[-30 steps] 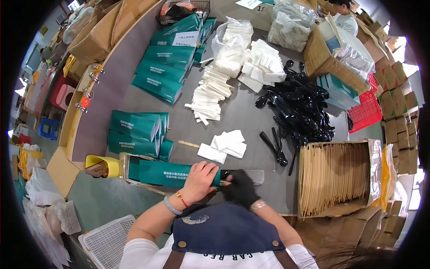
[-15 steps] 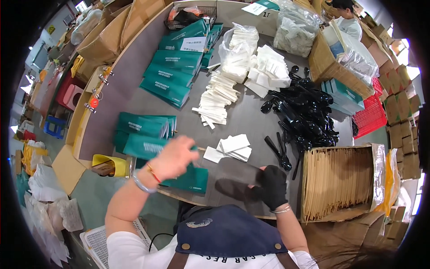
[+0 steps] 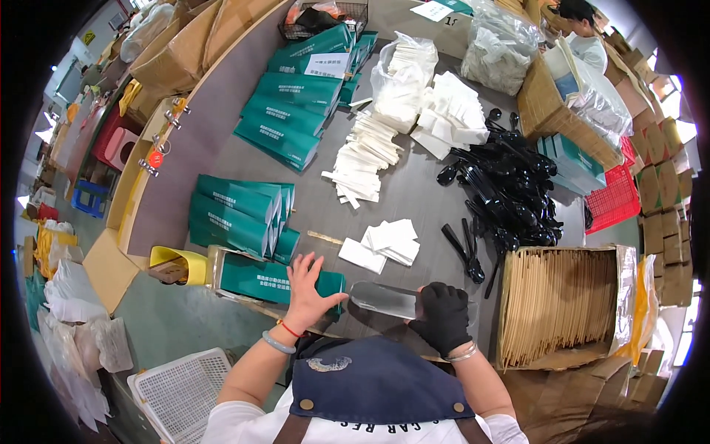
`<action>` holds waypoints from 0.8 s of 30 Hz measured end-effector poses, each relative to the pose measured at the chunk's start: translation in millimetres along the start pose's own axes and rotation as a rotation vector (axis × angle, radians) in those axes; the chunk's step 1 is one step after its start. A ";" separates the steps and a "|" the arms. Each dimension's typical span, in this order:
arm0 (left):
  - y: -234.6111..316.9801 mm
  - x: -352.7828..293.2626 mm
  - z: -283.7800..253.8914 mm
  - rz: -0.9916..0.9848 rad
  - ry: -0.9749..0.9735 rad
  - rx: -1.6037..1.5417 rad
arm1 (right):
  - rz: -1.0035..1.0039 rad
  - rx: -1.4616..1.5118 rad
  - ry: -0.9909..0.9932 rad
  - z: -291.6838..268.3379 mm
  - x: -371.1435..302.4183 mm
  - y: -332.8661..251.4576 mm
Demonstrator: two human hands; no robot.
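Left hand [image 3: 305, 291], splayed, green packet [image 3: 248, 279] beneath

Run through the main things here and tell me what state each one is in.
Left hand, open, fingers spread
Right hand, black-gloved, closed on the clear strip
Clear strip, held
Front green packet, lying flat, partly covered by left hand
Stick carton, open, holding tan sticks
Yellow container, open
Black spoons, heaped loose
Middle clear bag, open, white packets inside
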State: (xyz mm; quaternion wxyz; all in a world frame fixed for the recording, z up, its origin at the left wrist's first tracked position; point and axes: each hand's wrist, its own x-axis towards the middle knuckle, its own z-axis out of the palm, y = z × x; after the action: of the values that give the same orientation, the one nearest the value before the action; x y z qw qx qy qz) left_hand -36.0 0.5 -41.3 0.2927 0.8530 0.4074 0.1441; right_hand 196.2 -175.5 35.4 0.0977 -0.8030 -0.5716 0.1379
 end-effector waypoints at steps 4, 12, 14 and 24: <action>3.9 -0.5 -3.6 -0.027 -0.040 0.017 | -0.031 0.085 -0.144 12.9 13.3 -13.8; 12.7 67.1 -7.1 0.195 -0.115 -0.074 | -0.249 0.359 0.182 44.6 40.3 -35.8; 10.4 113.7 5.6 0.439 -0.014 -0.045 | -0.030 0.296 0.238 40.7 36.9 -16.2; 16.8 120.6 4.3 0.417 -0.056 0.301 | 0.313 0.307 0.590 5.3 -46.7 82.6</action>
State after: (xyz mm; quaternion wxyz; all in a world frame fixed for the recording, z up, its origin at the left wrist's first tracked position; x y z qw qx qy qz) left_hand 51.8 84.5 -33.4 0.1376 0.9561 0.2316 0.1155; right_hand 253.6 -246.6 9.6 0.3556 -0.8618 -0.3618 -0.0023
